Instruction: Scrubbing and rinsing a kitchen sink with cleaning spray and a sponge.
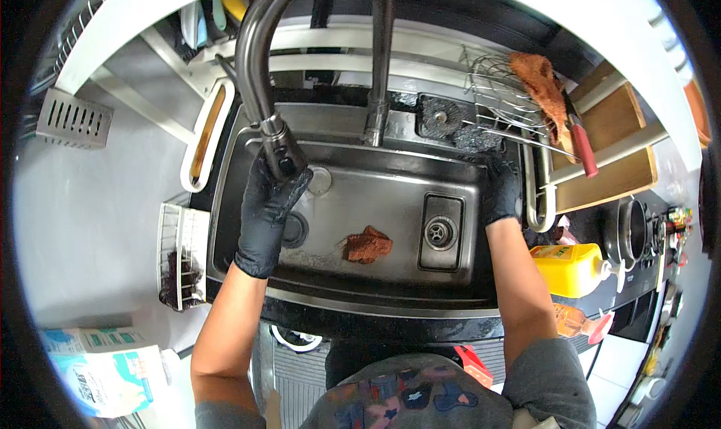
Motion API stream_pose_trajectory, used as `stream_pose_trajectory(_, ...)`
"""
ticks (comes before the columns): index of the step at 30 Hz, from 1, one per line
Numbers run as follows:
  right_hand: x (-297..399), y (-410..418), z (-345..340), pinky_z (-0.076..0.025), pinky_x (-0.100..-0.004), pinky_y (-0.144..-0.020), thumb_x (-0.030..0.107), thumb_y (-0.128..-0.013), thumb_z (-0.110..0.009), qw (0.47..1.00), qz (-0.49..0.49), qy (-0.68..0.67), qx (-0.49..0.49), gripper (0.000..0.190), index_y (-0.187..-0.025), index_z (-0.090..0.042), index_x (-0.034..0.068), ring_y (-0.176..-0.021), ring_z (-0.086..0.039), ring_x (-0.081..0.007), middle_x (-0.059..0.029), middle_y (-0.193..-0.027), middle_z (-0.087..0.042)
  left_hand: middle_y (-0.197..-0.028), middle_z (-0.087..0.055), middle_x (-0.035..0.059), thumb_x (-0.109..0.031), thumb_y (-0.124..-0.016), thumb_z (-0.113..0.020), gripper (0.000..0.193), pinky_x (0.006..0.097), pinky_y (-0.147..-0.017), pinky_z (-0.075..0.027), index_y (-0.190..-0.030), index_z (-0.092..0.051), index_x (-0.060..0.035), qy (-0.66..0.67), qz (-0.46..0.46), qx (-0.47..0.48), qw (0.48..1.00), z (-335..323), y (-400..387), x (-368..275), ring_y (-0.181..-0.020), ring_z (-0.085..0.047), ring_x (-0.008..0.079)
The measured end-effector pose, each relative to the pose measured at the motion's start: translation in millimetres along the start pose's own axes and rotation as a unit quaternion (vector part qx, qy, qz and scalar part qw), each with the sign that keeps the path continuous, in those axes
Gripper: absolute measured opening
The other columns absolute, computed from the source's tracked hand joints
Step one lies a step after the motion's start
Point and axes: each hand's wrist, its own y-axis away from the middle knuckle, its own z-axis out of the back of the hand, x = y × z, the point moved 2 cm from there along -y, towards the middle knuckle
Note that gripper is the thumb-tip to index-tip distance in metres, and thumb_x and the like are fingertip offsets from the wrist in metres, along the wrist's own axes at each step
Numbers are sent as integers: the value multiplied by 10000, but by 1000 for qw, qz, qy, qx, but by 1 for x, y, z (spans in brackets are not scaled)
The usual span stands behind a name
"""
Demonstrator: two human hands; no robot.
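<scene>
My left hand (265, 215), in a black glove, is at the spray head (283, 154) of the dark metal faucet, with its fingers wrapped at the head's underside over the sink (338, 204). Beyond the sink's back right corner my right hand (501, 190), also gloved in black, reaches up beside the wet rim; its fingertips blend into the dark area below a dark wet pad (477, 139), and whether it grips anything is unclear. A crumpled brown cloth (369, 245) lies on the basin floor, left of the drain (439, 233).
Behind my right hand stands a wire rack (495, 91) with a brown cloth (535, 83) and a red-handled knife (583, 147). A wooden board (625, 175), a yellow bottle (569, 269) and an orange spray bottle (572, 320) are at the right. A white wire basket (183, 249) hangs at the left.
</scene>
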Motion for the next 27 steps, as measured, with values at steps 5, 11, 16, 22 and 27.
stream_pose_trajectory(5,-14,40,-8,-454,-294,-856,-50,-793,-616,961,178,187,-97,375,-1150,-533,29,-988,-550,-173,-94,-1122,-586,-1137,-551,51,-45,-789,-680,562,275,-909,-408,-1284,-415,-34,-111,-12,-2,994,-47,14,-50,-1036,-519,142)
stream_pose_trajectory(11,-25,40,-54,-413,-308,-901,90,-851,-578,899,90,426,46,272,-1113,-578,19,-1006,-558,-227,-112,-1081,-614,-1181,-538,66,-58,-774,-697,642,279,-935,-409,-1332,-381,-35,-175,-19,-26,984,-24,20,-47,-1066,-511,134)
stream_pose_trajectory(16,-138,143,-75,-383,-383,-957,249,-857,-544,728,114,547,396,330,-1140,-593,86,-1046,-553,-315,-158,-1109,-599,-1242,-508,90,-43,-804,-653,606,291,-946,-410,-1339,-369,-25,-69,10,-46,997,-5,50,-37,-1118,-486,172)
stream_pose_trajectory(22,-208,190,-103,-419,-417,-894,338,-820,-559,505,85,692,509,290,-928,-662,89,-944,-595,-335,-137,-998,-643,-1221,-540,84,-31,-852,-581,448,269,-936,-409,-1282,-458,-33,-99,128,-79,984,43,112,-2,-1077,-527,156)
stream_pose_trajectory(27,-164,182,-148,-445,-424,-836,362,-841,-529,558,-109,665,484,327,-909,-650,66,-910,-604,-341,-164,-960,-644,-1235,-542,96,-100,-872,-552,379,307,-970,-376,-1241,-506,-27,-46,189,-61,979,53,130,5,-1122,-507,177)
